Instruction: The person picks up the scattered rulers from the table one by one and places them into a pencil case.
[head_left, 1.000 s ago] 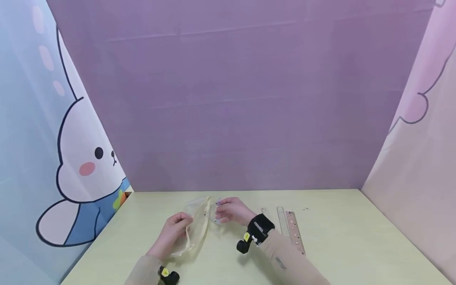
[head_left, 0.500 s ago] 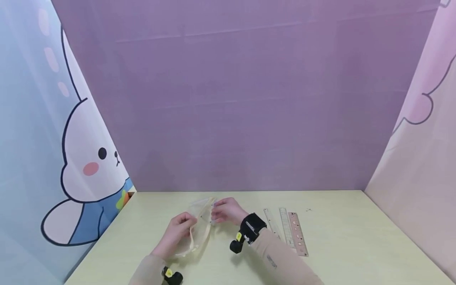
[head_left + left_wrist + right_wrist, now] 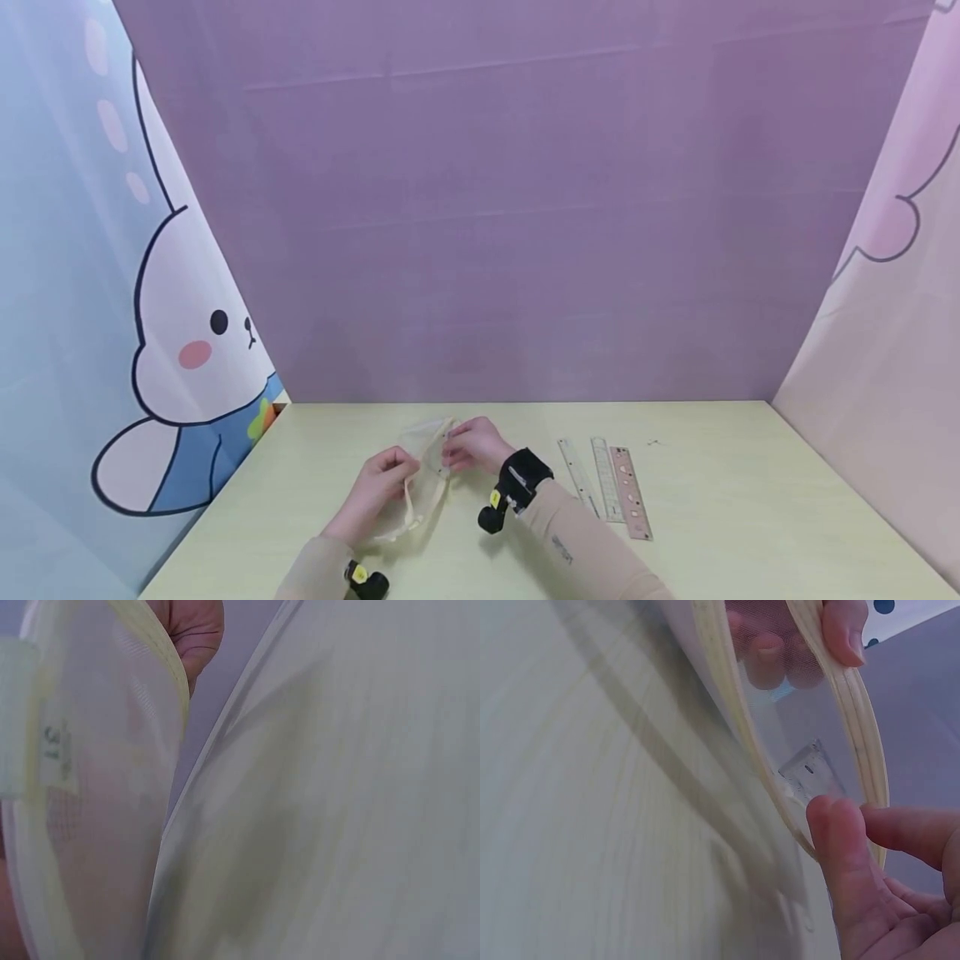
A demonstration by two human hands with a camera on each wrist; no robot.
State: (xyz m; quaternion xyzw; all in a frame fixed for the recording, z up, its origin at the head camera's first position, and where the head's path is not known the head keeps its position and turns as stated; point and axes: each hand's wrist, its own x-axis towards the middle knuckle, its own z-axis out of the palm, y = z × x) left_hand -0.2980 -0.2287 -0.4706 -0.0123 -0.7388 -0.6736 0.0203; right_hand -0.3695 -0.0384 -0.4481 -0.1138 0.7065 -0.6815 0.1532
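A see-through mesh pouch [image 3: 426, 507] with pale yellow edging stands partly open above the table. At its rim my left hand [image 3: 377, 482] pinches the edging; in the right wrist view some left fingers [image 3: 765, 664] show through the mesh. Between thumb and fingers my right hand [image 3: 483, 444] pinches a clear plastic piece with a pointed corner [image 3: 810, 771], perhaps a set square. That corner lies between the two edges of the pouch's mouth; my right fingers cover the rest. A tag marked 31 [image 3: 56, 746] shows on the pouch in the left wrist view.
On the table [image 3: 750, 500], right of my right hand, a pink ruler [image 3: 632, 493] lies beside a clear ruler [image 3: 607, 481] and a clear strip [image 3: 578, 477]. A purple panel [image 3: 525, 250] rises behind the table. Printed curtains [image 3: 60, 250] hang at both sides.
My right hand has moved left to the pouch, bringing the clear piece from beside its mouth into it. My left hand keeps its hold. More of the clear strip now shows.
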